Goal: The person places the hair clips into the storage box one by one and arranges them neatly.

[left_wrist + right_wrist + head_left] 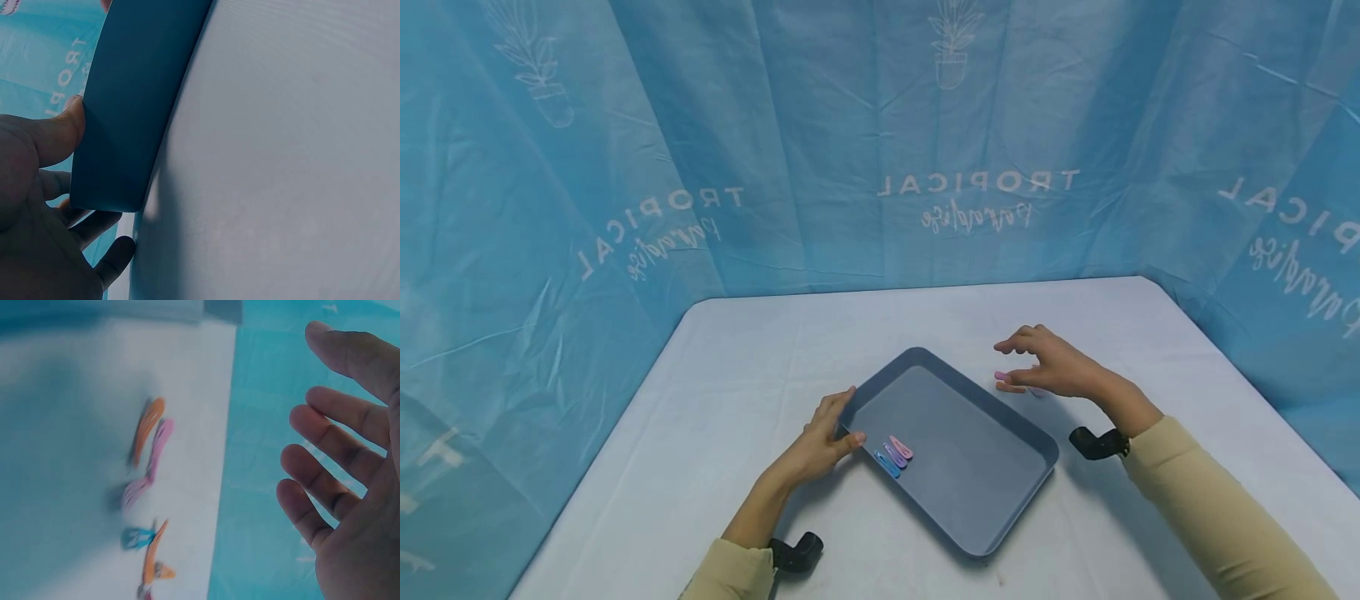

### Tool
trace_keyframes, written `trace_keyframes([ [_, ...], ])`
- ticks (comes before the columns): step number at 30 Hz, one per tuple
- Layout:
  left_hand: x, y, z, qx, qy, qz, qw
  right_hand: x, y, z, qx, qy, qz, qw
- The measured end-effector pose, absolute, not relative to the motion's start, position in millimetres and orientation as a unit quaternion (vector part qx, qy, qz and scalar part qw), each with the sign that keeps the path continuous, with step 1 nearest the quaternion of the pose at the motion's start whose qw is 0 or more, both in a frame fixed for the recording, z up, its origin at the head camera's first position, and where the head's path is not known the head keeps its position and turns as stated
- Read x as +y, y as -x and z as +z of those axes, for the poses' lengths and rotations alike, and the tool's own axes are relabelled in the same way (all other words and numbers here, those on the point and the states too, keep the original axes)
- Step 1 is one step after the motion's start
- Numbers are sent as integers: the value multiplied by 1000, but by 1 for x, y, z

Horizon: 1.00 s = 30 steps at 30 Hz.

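Observation:
A grey rectangular tray [970, 442] lies turned cornerwise on the table. Three snap hair clips lie side by side near its left corner: blue [887, 464], purple [895, 455] and pink [901, 447]. My left hand [816, 446] holds that corner, thumb at the rim and fingers round the outside. Beyond the tray's right side, my right hand [1051, 362] hovers with parted, slightly bent fingers and nothing in them. Below it lie more hair clips, partly hidden in the head view. The right wrist view shows an orange clip [149, 428], a pink clip [161, 445] and several others, blurred.
A white cloth [760, 358] covers the table. Blue printed curtains [820, 150] hang behind it and at both sides. Each wrist wears a black camera band, such as the right one [1097, 443].

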<state>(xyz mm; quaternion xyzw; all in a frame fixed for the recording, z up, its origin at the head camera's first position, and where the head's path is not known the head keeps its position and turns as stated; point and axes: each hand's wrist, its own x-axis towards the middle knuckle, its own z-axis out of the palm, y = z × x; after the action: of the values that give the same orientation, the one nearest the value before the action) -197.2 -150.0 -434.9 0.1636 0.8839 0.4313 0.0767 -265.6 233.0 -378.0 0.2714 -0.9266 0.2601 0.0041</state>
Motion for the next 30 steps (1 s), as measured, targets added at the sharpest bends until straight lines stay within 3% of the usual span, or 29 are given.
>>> trace_keyframes([
  [30, -151, 197, -435, 886, -168, 425, 79, 281, 277, -421, -962, -184, 197, -42],
])
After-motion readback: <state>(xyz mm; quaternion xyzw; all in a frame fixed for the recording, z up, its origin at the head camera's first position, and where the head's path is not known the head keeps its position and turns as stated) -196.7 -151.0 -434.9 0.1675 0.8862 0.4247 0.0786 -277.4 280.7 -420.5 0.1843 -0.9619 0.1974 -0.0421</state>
